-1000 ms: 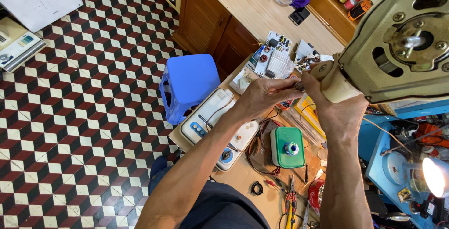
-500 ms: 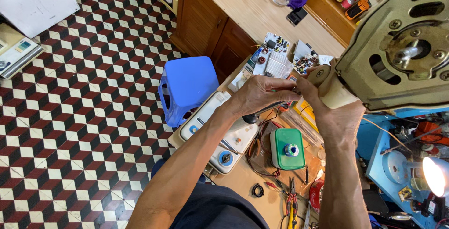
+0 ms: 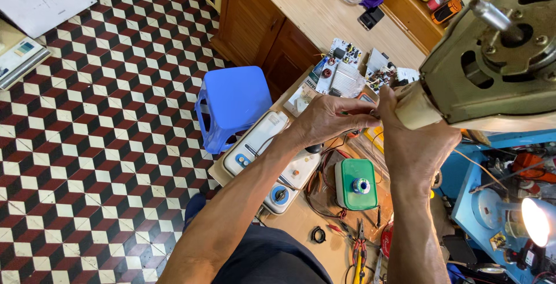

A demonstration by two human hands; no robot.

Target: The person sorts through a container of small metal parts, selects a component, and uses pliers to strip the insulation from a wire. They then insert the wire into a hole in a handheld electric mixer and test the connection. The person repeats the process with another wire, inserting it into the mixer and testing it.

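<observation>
The big grey motor point(image 3: 498, 46) rides above the desk point(image 3: 301, 220), gripped in the right hand point(image 3: 420, 139). Left hand point(image 3: 333, 119) fingers pinch something fine at its edge; steady support there seems wise.

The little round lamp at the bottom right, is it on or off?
On. The small round desk lamp glows bright white-orange at its face, brighter than the blue workbench top beside it.

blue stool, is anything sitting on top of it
No, the blue stool has a bare seat; it stands on the checkered floor beside the workbench.
</observation>
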